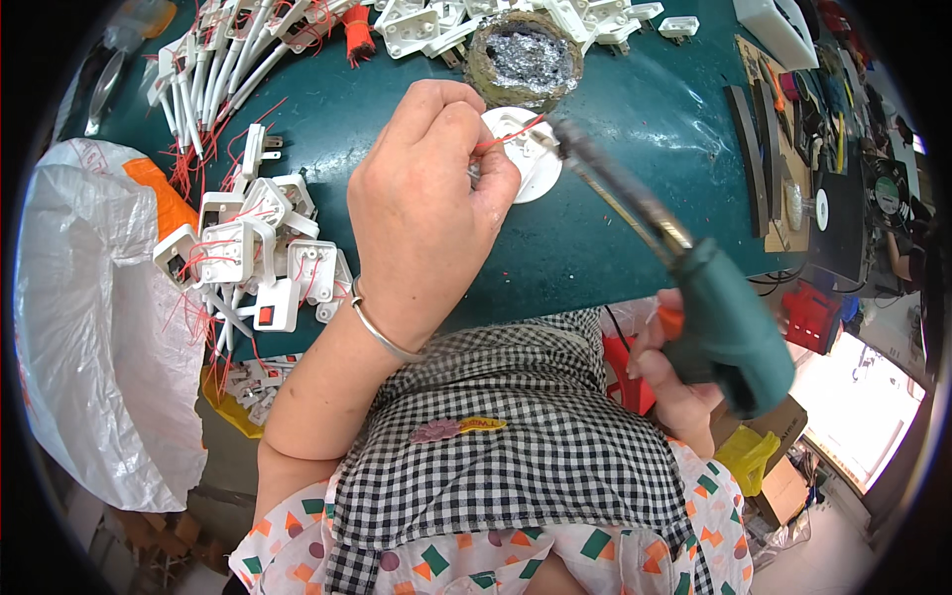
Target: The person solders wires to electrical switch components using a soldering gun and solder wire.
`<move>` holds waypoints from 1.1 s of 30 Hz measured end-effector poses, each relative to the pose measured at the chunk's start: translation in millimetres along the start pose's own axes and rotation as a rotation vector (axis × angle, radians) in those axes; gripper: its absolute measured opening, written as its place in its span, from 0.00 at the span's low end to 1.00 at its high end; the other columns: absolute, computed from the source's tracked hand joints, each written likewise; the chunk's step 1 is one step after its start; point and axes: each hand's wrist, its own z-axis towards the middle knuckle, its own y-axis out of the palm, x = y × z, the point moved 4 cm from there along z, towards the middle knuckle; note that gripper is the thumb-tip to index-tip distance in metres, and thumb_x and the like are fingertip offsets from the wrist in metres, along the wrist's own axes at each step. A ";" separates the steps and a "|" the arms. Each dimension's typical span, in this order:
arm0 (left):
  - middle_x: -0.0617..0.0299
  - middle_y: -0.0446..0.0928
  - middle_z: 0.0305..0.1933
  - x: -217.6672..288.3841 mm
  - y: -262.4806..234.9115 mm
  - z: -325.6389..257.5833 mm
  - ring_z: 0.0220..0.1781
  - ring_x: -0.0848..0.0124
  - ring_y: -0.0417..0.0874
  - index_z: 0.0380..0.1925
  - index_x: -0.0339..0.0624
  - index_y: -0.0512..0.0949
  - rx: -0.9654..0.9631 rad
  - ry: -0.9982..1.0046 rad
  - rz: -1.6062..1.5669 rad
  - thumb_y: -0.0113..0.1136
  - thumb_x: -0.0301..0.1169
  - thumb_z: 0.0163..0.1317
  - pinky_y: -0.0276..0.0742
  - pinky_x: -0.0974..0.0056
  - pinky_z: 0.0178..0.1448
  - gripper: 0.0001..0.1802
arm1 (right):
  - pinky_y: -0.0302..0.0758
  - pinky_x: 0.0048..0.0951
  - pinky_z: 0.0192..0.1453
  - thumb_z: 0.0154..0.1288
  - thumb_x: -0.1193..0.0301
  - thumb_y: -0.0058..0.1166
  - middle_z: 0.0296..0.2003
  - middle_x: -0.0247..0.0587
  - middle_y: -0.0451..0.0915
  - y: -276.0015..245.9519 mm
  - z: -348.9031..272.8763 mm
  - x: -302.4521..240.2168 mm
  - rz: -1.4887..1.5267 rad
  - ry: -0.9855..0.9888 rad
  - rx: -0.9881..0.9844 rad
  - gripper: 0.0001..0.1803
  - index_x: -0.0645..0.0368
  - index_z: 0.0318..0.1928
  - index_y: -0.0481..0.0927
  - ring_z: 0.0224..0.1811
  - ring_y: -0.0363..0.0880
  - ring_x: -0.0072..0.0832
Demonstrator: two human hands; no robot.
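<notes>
My left hand (426,188) is closed over the table, thumb and fingers pinched on a thin red wire (512,134). The wire sticks out to the right, above a round white plastic part (537,180). From the right, my right hand (666,372) grips a green soldering gun (734,332) with an orange trigger. Its dark tip points up and left, close to the wire's end; I cannot tell whether they touch. Just beyond the white part sits a crusted round solder pot (526,64) with shiny silver metal inside.
White plug housings with red wires (238,253) are heaped left of my forearm, beside a large white plastic bag (109,317). More white wired parts (223,69) lie at the far left. Dark bars (754,149) rest on a board at the right. The green table's near edge borders my checked apron.
</notes>
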 end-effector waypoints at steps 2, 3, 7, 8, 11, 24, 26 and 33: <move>0.53 0.80 0.42 1.7 2.4 1.2 0.32 0.67 0.84 0.27 0.31 0.75 -0.018 0.014 0.001 0.62 0.18 0.49 0.81 0.67 0.38 0.06 | 0.71 0.23 0.25 0.54 0.77 0.68 0.33 0.39 0.75 10.2 12.2 -19.2 0.153 -0.022 0.150 0.34 0.71 0.60 0.67 0.21 0.73 0.25; 0.53 0.80 0.42 1.1 2.1 0.5 0.32 0.67 0.84 0.27 0.31 0.75 -0.018 0.013 0.002 0.62 0.18 0.49 0.81 0.67 0.38 0.06 | 0.69 0.22 0.19 0.53 0.75 0.69 0.30 0.40 0.75 10.7 16.8 -25.2 0.305 -0.047 0.288 0.35 0.74 0.59 0.66 0.16 0.71 0.25; 0.53 0.80 0.42 -0.5 0.9 -0.9 0.32 0.68 0.84 0.27 0.31 0.75 -0.010 -0.008 -0.009 0.62 0.18 0.49 0.82 0.67 0.38 0.06 | 0.68 0.21 0.18 0.54 0.72 0.69 0.20 0.40 0.71 4.1 19.5 -19.8 0.311 -0.073 0.269 0.37 0.76 0.59 0.64 0.13 0.70 0.25; 0.53 0.80 0.42 -0.5 0.7 -0.9 0.32 0.68 0.84 0.27 0.31 0.75 -0.011 -0.012 -0.009 0.62 0.18 0.49 0.82 0.67 0.38 0.06 | 0.68 0.21 0.18 0.54 0.72 0.69 0.20 0.40 0.71 2.6 18.9 -18.1 0.312 -0.073 0.269 0.37 0.76 0.59 0.64 0.13 0.70 0.25; 0.53 0.80 0.42 -1.0 1.4 -0.8 0.33 0.68 0.84 0.27 0.31 0.75 -0.008 0.000 -0.008 0.63 0.18 0.49 0.82 0.67 0.39 0.06 | 0.67 0.22 0.18 0.54 0.72 0.69 0.21 0.40 0.71 0.8 17.5 -14.9 0.291 -0.089 0.251 0.37 0.75 0.59 0.65 0.14 0.71 0.26; 0.52 0.79 0.43 3.4 -1.3 0.6 0.33 0.67 0.84 0.27 0.31 0.75 -0.039 0.000 0.000 0.62 0.18 0.53 0.82 0.67 0.39 0.05 | 0.68 0.22 0.18 0.54 0.70 0.70 0.20 0.37 0.69 3.3 20.6 -19.3 0.390 -0.031 0.258 0.38 0.73 0.60 0.64 0.14 0.70 0.25; 0.57 0.79 0.40 4.4 -1.3 1.0 0.37 0.59 0.82 0.26 0.35 0.75 -0.052 -0.011 0.025 0.66 0.21 0.48 0.78 0.59 0.40 0.08 | 0.68 0.22 0.18 0.54 0.70 0.70 0.20 0.37 0.69 2.1 19.9 -17.8 0.405 -0.022 0.236 0.38 0.73 0.60 0.64 0.14 0.70 0.25; 0.54 0.80 0.46 4.0 -7.7 1.3 0.44 0.67 0.82 0.33 0.33 0.81 -0.104 0.077 -0.081 0.68 0.22 0.56 0.80 0.67 0.45 0.06 | 0.69 0.22 0.18 0.53 0.72 0.70 0.22 0.39 0.69 -3.7 14.9 -15.8 0.436 -0.034 0.248 0.38 0.74 0.59 0.63 0.14 0.70 0.25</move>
